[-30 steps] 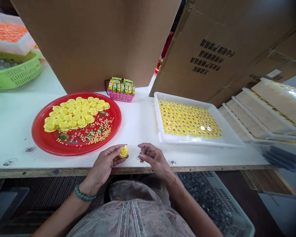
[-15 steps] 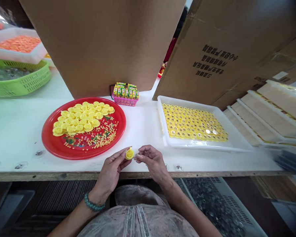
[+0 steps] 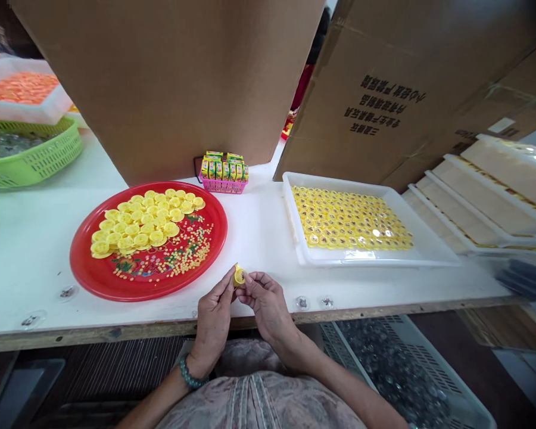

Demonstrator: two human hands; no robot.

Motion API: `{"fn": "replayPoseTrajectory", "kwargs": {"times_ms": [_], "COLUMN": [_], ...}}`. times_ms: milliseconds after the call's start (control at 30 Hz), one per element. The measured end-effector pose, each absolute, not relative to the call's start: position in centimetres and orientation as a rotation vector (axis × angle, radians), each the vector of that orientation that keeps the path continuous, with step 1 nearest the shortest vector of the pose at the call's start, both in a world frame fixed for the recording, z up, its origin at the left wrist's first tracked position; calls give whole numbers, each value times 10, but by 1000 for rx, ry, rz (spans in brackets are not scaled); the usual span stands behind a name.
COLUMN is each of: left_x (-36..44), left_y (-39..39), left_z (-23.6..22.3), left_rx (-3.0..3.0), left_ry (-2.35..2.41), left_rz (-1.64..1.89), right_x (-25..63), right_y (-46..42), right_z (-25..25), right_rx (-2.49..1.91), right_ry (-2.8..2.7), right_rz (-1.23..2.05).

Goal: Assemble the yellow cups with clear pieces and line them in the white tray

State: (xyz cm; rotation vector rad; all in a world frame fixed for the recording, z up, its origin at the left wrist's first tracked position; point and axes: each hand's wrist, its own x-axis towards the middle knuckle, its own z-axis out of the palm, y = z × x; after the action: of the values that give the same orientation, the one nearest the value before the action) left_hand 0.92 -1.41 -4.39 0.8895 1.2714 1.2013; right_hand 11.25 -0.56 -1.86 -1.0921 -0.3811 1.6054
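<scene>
Between my hands is a small yellow round cup-like piece (image 3: 239,276) with a dark spot on its face. My left hand (image 3: 213,319) pinches it from the left. The thumb and fingers of my right hand (image 3: 268,304) press on its right edge, partly covering it. To the left, a red oval tray (image 3: 81,280) holds a heap of similar yellow pieces (image 3: 138,221) and many tiny pale beads (image 3: 192,255). Small clear domes with dark bits, such as this clear dome (image 3: 302,302), lie along the table's front edge.
A white tray (image 3: 438,253) holds rows of finished-looking yellow pieces (image 3: 348,220) at right, beside stacked white trays (image 3: 477,208). A pink basket (image 3: 226,186) of tiny boxes stands before cardboard (image 3: 170,89). A green basket (image 3: 40,161) is far left; a grey crate (image 3: 464,405) sits below.
My right hand has moved left onto the yellow piece, and its fingers now touch it. The piece's face now shows a dark spot. The view has shifted slightly.
</scene>
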Motion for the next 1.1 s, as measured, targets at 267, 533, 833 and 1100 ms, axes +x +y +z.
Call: {"fn": "replayPoseTrajectory", "kwargs": {"times_ms": [267,533,833,1100], "left_x": [7,10,8,12], "left_y": [-16,-17,-9,-11], "left_z": [-40,-23,-18,-9], "left_rx": [987,902,888,1031], "left_ry": [1276,1156,1110,1217], "left_rz": [1213,1297,1290,1172], "right_x": [118,129,141,141], "right_y": [-3,-1,2,-8], "right_z": [-12,-4,-7,1], "right_rx": [-1182,-1208,-1134,-1240], "right_ry": [-490,-732,-985,-1196], "right_rz": [1562,1492,1520,1216]}}
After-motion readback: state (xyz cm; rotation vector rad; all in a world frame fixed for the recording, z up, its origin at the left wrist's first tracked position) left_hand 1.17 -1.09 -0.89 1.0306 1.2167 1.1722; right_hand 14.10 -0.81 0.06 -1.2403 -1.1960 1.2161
